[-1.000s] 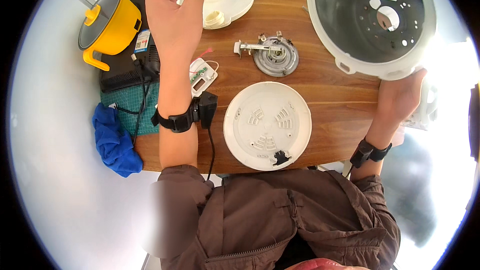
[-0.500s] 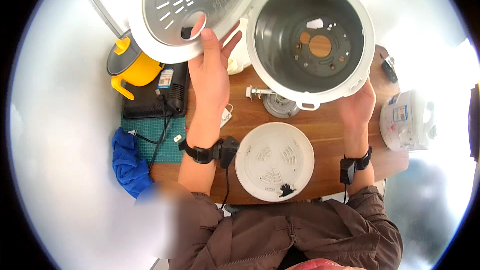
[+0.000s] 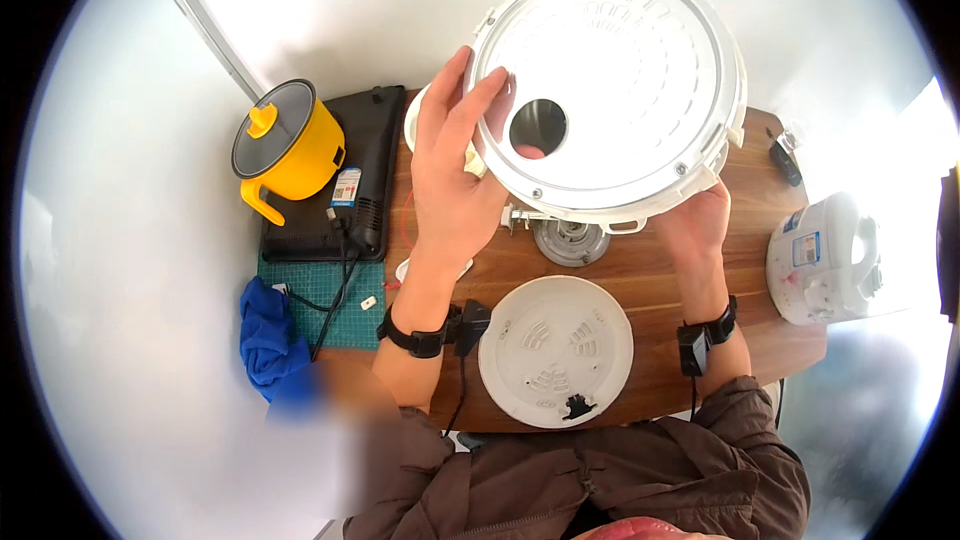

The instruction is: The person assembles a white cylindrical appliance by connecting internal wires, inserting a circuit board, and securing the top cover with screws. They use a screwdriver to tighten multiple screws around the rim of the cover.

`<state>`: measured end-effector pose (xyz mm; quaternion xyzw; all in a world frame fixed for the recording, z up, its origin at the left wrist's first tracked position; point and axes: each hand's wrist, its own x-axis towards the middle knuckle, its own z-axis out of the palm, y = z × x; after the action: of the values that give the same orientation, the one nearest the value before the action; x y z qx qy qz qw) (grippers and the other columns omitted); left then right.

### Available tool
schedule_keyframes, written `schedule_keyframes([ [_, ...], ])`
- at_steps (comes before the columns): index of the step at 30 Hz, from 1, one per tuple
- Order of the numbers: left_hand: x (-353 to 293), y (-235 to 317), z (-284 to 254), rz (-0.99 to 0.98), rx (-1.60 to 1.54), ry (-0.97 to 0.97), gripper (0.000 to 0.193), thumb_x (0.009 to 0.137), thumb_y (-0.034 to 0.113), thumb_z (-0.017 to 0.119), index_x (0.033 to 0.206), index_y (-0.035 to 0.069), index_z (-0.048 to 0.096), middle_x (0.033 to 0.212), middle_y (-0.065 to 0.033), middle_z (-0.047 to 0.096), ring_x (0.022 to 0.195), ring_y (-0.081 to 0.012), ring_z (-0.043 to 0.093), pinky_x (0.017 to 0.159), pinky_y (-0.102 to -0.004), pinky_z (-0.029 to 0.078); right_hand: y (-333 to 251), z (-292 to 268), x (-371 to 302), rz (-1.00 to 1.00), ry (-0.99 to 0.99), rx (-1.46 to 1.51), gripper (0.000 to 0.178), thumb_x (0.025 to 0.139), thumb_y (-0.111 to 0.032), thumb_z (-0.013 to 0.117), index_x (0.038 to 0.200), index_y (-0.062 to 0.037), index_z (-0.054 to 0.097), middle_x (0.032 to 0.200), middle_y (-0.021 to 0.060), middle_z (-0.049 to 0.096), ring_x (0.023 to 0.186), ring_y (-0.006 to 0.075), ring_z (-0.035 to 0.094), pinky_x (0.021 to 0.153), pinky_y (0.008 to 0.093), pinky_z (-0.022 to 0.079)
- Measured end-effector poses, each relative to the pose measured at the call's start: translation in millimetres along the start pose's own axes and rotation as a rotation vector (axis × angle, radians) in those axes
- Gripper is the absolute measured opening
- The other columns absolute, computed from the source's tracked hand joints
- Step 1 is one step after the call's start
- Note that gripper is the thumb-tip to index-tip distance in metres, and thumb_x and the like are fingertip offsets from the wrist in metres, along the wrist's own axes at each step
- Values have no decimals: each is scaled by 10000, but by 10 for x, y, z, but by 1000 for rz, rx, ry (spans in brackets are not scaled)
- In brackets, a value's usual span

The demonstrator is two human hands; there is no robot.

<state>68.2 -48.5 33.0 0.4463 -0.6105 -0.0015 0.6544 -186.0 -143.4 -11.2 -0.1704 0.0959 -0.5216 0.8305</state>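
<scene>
A white rice cooker lid [image 3: 630,70] with a round hole near its left side lies over the rice cooker body [image 3: 590,215], whose inside is mostly hidden. Through the hole a bit of grey interior and a fingertip show. My left hand [image 3: 450,160] grips the lid's left edge, fingers on top and thumb out of sight. From below right, my right hand [image 3: 697,220] holds up the body; its fingers are hidden underneath. Beneath the cooker, a round metal heating plate [image 3: 572,243] rests on the table. Nearer me lies a round white base cover [image 3: 556,350] with vent slots.
On the left, a yellow pot [image 3: 295,155] stands on a black appliance [image 3: 370,180], beside a green cutting mat [image 3: 330,310] and blue cloth [image 3: 268,335]. A white plastic housing [image 3: 815,260] sits at the right edge of the wooden table [image 3: 660,330], below a dark key-like object [image 3: 785,160].
The lid has swung from the upper left to the right over the body, covering its open inside. My left hand moved right with it. My right hand still supports the body, slightly lower.
</scene>
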Motion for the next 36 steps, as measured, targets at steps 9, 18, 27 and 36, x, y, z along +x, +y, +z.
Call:
schedule_keyframes([
  [9,39,95,-5,40,28,-162,850,625,106,959,1409,96,633,1627,-213,338,1437,-399,443,1125,-496,482,-110,-30,94,-20,-181,-16,431,1117,-251,368,1498,-91,493,1481,68,581,1358,258,537,1167,469,390],
  [18,50,144,31,125,11,-218,968,561,299,985,1417,46,612,1642,-221,264,1472,-427,393,1186,-530,425,-159,-99,158,-22,-255,-6,425,1125,-294,361,1421,-57,553,1414,87,628,1300,256,583,1142,477,420],
  [27,-8,107,63,95,39,-189,1180,577,450,976,1551,61,435,1650,-224,268,1485,-404,360,1205,-520,363,-174,-133,179,-139,-229,-82,430,1088,-230,374,1380,23,564,1347,146,652,1211,286,633,1066,444,496],
  [36,-57,47,160,54,-212,-160,1210,625,459,980,1563,47,337,1663,-228,223,1501,-375,339,1218,-488,343,-163,-155,184,-171,-302,-69,472,1084,-308,355,1360,8,571,1292,168,659,1150,299,650,990,463,549],
])
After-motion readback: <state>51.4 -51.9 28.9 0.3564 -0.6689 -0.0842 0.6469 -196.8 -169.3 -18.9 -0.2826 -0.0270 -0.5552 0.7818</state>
